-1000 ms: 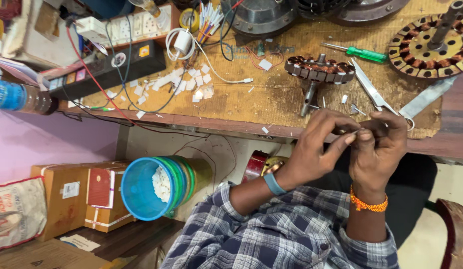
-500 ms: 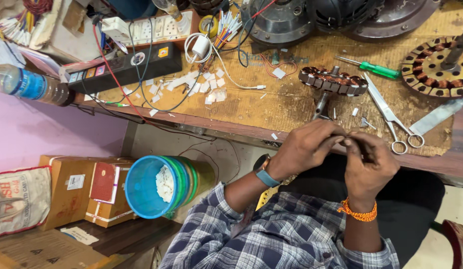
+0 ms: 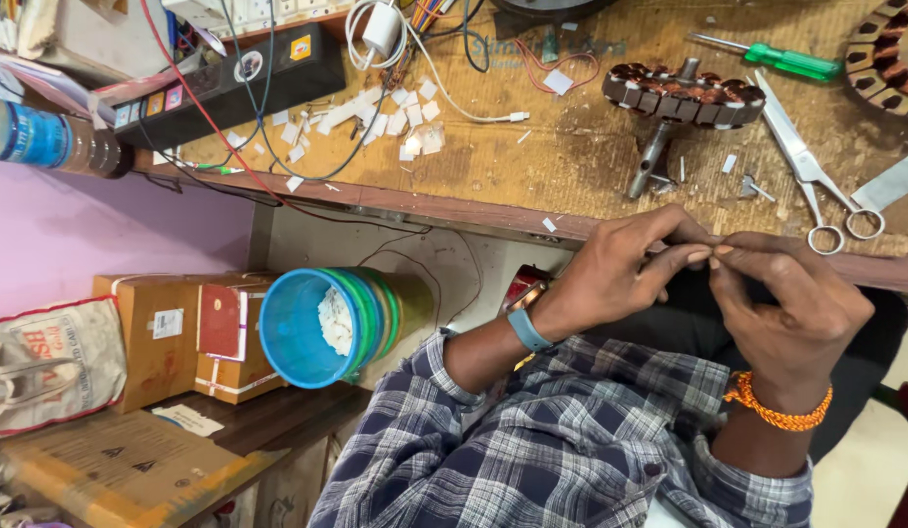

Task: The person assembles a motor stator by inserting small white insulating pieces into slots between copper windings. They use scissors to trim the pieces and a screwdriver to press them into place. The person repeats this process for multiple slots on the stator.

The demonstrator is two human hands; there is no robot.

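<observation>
Head view: both hands meet just below the front edge of the wooden counter (image 3: 532,166). The left hand (image 3: 620,269) and right hand (image 3: 786,303) are pinched narrow, fingertips touching each other around something too small to make out; it may be a fine wire, but I cannot tell. They hang over the person's lap, off the counter.

Just beyond the hands, near the edge, lie the scissors (image 3: 816,181), handles toward the person, and a copper-wound stator (image 3: 684,93) on its shaft. A green screwdriver (image 3: 781,61) sits farther back. A bare strip of counter runs between the scattered white paper scraps (image 3: 366,117) and the stator, with open room along the front edge.

Left of the counter, past its end, a blue bucket (image 3: 307,328) and cardboard boxes (image 3: 180,337) crowd the lower shelf.

A second winding (image 3: 889,54) is cut off at the top right corner. A plastic bottle (image 3: 43,137) is clipped by the left edge. The black box (image 3: 229,83) is half buried under wires.
</observation>
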